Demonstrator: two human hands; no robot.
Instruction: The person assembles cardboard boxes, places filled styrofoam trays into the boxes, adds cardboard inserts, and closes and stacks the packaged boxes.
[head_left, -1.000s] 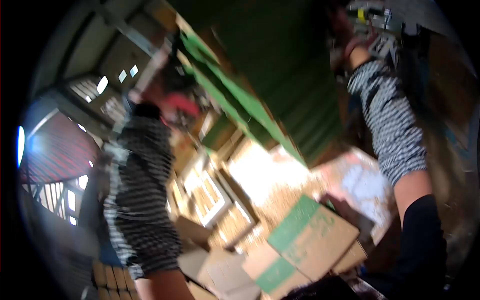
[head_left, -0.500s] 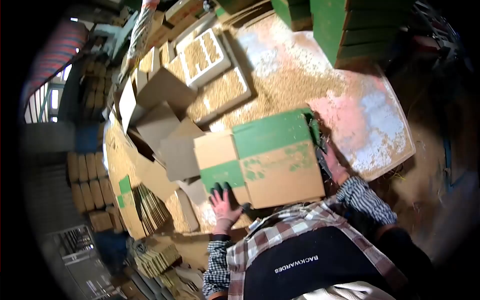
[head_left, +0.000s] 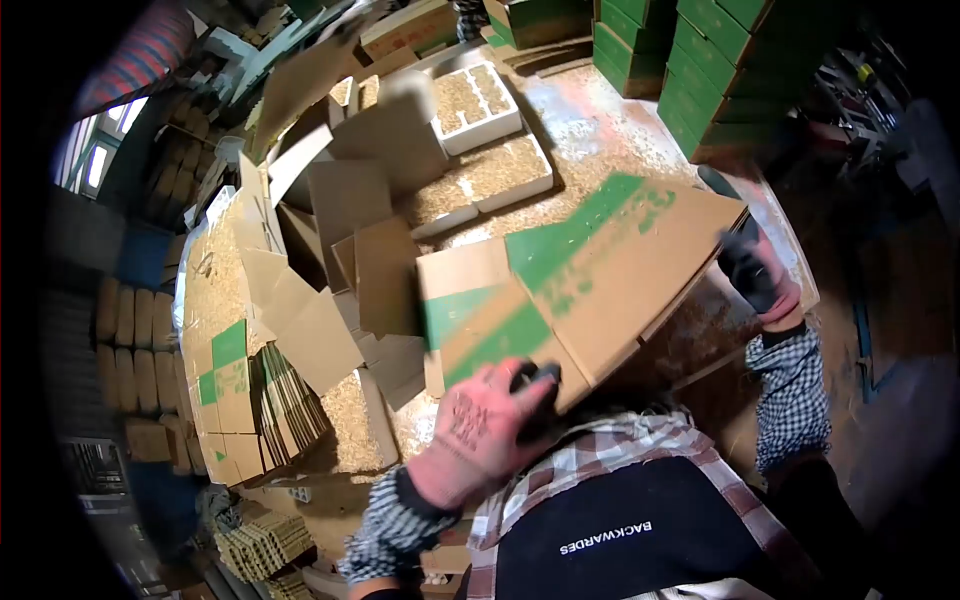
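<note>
"What do you have closest in?"

"On my feed, the left hand, gloved in pink, curls its fingers at the near edge of a flat carton. I can't tell if they clamp it. The carton lies slanted in front of the torso, over the table."

"And the right hand?"

"Fingertips at the carton's right end; whether they pinch it, I can't make out. The hands are well apart."

"How far along?"

"I'd judge this carton barely begun: it looks folded flat, not opened out. To the left I see a fan of folded cartons, flat too."

"Beyond that?"

"Raised cardboard flaps, then white trays filled with straw-coloured bits. Farthest, green boxes already stand stacked on the table. I can't see inside those."
</note>
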